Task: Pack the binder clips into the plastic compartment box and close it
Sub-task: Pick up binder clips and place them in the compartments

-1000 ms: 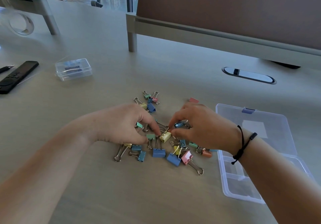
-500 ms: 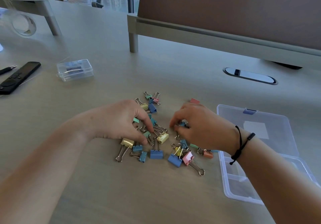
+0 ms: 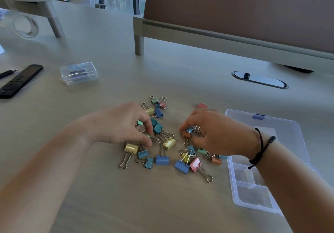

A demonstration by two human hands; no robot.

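The right hand pinches an orange binder clip; the left hand pinches a small green clip. The binder clips are scattered between the hands, with the open compartment box at their 3 o'clock.

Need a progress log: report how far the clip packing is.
Done: the clear plastic compartment box lies open, compartments seemingly empty. In hand: the left hand and right hand pinch small clips from the pile of coloured binder clips. Left: packing all clips, closing the box.
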